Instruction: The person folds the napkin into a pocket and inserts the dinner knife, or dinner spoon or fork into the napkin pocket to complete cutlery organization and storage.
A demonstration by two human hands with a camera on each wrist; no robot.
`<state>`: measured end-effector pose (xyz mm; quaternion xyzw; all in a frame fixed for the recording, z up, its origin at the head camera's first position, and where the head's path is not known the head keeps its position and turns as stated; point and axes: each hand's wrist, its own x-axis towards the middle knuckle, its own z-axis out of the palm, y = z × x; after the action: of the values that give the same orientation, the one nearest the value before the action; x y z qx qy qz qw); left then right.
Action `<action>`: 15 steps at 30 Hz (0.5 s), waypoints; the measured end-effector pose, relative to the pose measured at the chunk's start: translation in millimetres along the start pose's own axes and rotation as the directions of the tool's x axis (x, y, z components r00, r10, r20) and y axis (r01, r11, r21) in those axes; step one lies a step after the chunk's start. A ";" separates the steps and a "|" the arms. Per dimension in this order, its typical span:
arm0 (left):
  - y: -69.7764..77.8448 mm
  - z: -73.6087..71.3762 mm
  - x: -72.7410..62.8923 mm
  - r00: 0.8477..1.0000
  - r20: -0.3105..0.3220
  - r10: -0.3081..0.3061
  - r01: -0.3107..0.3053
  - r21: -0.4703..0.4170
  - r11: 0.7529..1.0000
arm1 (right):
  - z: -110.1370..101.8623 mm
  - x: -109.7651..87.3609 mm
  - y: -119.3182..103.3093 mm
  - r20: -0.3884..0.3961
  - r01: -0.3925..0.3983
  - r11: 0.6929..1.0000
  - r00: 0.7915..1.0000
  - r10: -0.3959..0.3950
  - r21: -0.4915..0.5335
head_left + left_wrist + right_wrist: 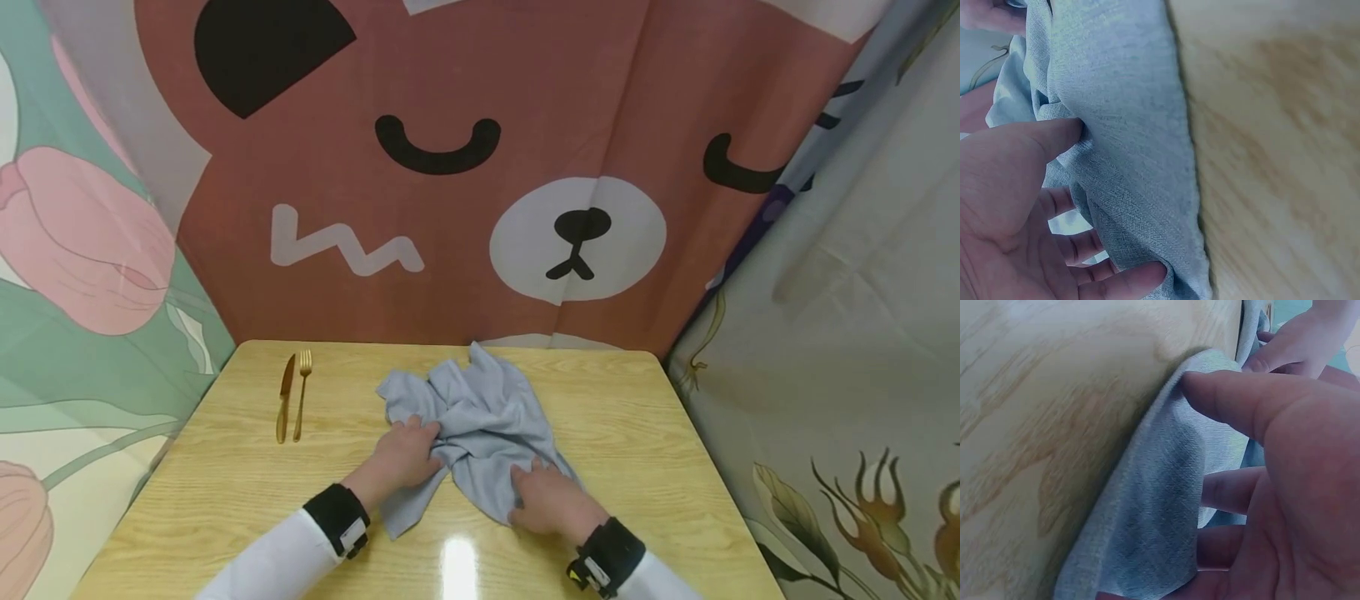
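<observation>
A crumpled grey-blue cloth (487, 417) lies in loose folds on the wooden table, a pointed corner toward its far edge. My left hand (407, 452) grips the cloth's near left part. In the left wrist view its thumb (1063, 134) presses into a fold, while the other fingertips go partly out of sight behind the fabric. On the near right part, my right hand (553, 498) holds another fold. Its thumb (1210, 394) lies at the folded edge in the right wrist view, and the fingers reach behind the cloth, their tips hidden.
On the left of the table (622, 417), a gold-coloured knife (284, 400) and fork (302, 396) lie side by side. A curtain with a bear face (465, 208) hangs right behind the far edge. Patterned curtains (840, 333) flank both sides.
</observation>
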<state>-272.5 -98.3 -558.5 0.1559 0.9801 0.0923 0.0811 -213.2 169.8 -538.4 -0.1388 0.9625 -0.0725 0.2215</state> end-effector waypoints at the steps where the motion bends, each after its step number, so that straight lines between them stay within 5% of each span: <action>1: 0.6 -0.4 -0.7 1.000 0.006 -0.006 0.006 0.002 1.000 | 0.1 -0.3 -0.6 -0.002 0.006 1.000 1.000 -0.006 -0.010; 8: 1.2 1.2 -1.6 1.000 0.009 -0.010 0.010 0.015 1.000 | -1.5 -1.5 -3.6 -0.093 0.088 0.990 0.991 -0.099 -0.109; 15: 4.7 -0.6 -6.4 1.000 0.021 -0.015 0.016 -0.020 1.000 | -5.3 -4.9 -8.2 -0.111 0.078 0.993 0.990 -0.088 -0.092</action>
<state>-265.2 -96.1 -556.1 0.1485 0.9794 0.0998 0.0938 -209.4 163.8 -530.0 -0.1838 0.9693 -0.0475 0.1566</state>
